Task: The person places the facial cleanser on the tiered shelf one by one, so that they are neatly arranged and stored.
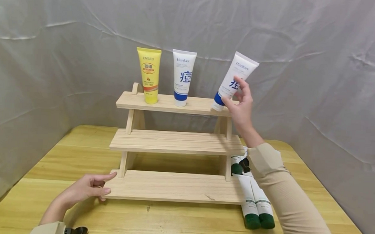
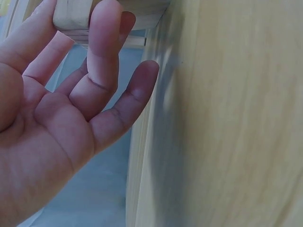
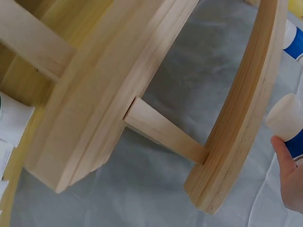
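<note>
Tilted Hankey tube over the top shelf: the risk is a bad landing

Right hand (image 1: 242,108) pinches the white-and-blue Hankey tube (image 1: 227,84) between thumb and fingers, leaning its crimped end outward above the right end of the top shelf (image 1: 200,105). From the right wrist, a gap shows between cap and wood, so the shelf appears to carry none of its weight. Letting go at this slant would probably send the tube over, since the cap is narrow and the body flares wide above it. The cap also lines up with the shelf's front edge in the head view; set down that far forward, it could slip off.

Left hand (image 1: 85,187) holds the left end of the bottom shelf (image 1: 172,187) loosely, thumb at the front, index finger on top, the smaller fingers free. A tug or jolt there could rock the wooden display stand (image 1: 177,142) and topple the standing Hankey tube (image 1: 182,77) and the yellow ENSEO tube (image 1: 150,76), both balanced on their caps.

Low on the right, the green-capped tubes (image 1: 249,201) lie on the table (image 1: 171,221) close to the right sleeve (image 1: 275,171); a dropping forearm might roll or shove them.
</note>
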Action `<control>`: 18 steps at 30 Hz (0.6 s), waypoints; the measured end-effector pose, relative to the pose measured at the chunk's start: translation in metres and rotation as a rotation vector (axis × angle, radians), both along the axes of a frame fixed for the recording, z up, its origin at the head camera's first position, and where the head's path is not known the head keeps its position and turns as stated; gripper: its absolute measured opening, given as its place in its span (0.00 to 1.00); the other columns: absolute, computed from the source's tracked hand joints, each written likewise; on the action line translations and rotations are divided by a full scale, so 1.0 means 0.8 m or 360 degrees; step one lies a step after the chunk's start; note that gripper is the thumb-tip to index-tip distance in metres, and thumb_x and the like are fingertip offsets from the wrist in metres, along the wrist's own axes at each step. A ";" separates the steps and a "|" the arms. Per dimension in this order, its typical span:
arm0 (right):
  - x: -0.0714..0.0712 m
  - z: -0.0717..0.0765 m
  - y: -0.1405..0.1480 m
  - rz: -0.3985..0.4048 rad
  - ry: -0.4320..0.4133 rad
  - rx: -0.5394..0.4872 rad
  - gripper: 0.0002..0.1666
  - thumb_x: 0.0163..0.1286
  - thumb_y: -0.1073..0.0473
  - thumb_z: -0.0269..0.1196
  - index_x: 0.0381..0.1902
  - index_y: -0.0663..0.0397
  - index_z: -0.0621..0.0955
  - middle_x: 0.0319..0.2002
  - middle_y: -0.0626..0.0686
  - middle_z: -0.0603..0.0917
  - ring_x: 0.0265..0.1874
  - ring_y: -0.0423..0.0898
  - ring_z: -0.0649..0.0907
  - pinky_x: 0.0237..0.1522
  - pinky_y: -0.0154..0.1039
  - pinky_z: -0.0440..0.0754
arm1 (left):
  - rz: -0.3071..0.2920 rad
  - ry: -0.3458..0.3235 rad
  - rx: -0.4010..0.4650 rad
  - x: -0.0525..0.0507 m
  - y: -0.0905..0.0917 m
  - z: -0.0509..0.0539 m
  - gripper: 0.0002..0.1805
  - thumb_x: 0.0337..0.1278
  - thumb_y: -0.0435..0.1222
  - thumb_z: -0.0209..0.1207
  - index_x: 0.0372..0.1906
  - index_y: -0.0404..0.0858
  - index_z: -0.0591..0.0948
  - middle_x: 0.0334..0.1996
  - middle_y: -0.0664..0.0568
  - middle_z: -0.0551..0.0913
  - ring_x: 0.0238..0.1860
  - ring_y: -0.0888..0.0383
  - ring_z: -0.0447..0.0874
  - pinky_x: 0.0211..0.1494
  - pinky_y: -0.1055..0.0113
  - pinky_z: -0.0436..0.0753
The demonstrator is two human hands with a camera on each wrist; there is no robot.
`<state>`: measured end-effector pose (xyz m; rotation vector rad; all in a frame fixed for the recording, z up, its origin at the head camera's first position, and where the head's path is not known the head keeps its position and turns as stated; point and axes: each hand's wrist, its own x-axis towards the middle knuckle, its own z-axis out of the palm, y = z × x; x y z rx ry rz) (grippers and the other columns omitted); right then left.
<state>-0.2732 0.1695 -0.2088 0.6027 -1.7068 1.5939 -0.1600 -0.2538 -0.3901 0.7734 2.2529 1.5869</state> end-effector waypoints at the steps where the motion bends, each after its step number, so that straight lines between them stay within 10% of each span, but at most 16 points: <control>1: -0.001 0.000 -0.001 -0.0020 0.0002 0.0033 0.34 0.52 0.81 0.57 0.58 0.63 0.66 0.52 0.53 0.71 0.40 0.44 0.75 0.40 0.35 0.72 | 0.0000 0.0000 0.0002 0.000 0.000 0.000 0.30 0.58 0.30 0.54 0.59 0.19 0.56 0.21 0.49 0.75 0.23 0.54 0.79 0.35 0.68 0.77; 12: 0.008 0.011 -0.018 -0.0081 -0.0011 0.0224 0.32 0.51 0.83 0.54 0.56 0.72 0.65 0.51 0.68 0.69 0.38 0.51 0.72 0.43 0.35 0.68 | -0.0003 -0.0009 0.0005 0.001 0.001 0.000 0.30 0.58 0.30 0.54 0.60 0.19 0.56 0.22 0.49 0.75 0.24 0.54 0.79 0.36 0.68 0.76; 18: -0.015 0.007 -0.014 -0.0129 -0.0040 0.0307 0.32 0.53 0.81 0.55 0.58 0.66 0.66 0.53 0.63 0.69 0.38 0.50 0.72 0.45 0.36 0.67 | 0.0030 -0.0009 -0.0036 0.003 0.002 0.004 0.31 0.57 0.31 0.55 0.60 0.19 0.56 0.21 0.49 0.76 0.23 0.54 0.79 0.39 0.72 0.74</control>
